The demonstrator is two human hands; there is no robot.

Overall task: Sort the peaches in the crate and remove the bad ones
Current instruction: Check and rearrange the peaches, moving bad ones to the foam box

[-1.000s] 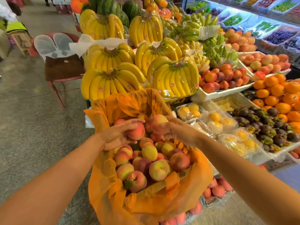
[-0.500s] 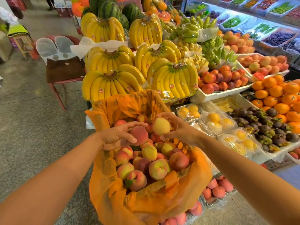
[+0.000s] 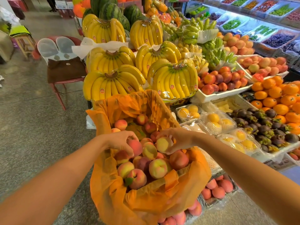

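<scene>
A crate lined with orange wrapping [image 3: 113,197] stands in front of me, filled with several red-yellow peaches [image 3: 158,168]. My left hand [image 3: 120,141] curls over a reddish peach [image 3: 135,147] at the pile's left side. Close beside it, my right hand [image 3: 177,138] grips a pale yellow peach [image 3: 163,144] just above the pile. A few loose peaches [image 3: 121,125] lie at the crate's far end against the liner.
Bagged banana bunches [image 3: 173,80] rise right behind the crate. To the right are clear boxes of yellow fruit [image 3: 217,122], mangosteens [image 3: 263,125], oranges [image 3: 279,98] and a white tray of nectarines [image 3: 219,95]. Lower trays of peaches [image 3: 217,188] sit underneath. A chair [image 3: 65,72] stands on the floor at left.
Both hands have come down toward the pile with their peaches. The right hand's peach has turned, showing its yellow side. More peaches at the crate's far end are now uncovered.
</scene>
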